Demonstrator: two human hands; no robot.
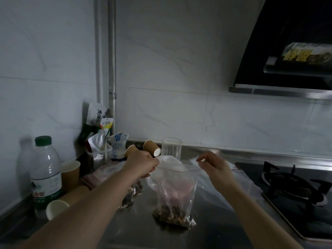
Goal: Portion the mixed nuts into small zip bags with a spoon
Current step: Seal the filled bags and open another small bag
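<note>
Nearest the camera, a clear zip bag is stood on the steel counter, with a small heap of mixed nuts settled in its bottom. Its top edge is stretched between two hands: the left corner is gripped in the curled fingers of the left hand, and the right corner is pinched between thumb and fingertip of the right hand. No spoon can be made out, so the step in hand is judged to be the closing of a filled bag rather than scooping. The seal would next need to be pressed shut along its whole length, with the bag kept upright so that nothing is spilled.

Just behind the left forearm, a second bag of nuts is lying on the counter. Loose clear plastic is spread to the right, near the gas burner. To the left a water bottle and paper cups are seen; further back a glass and snack packets are set against the tiled wall.
</note>
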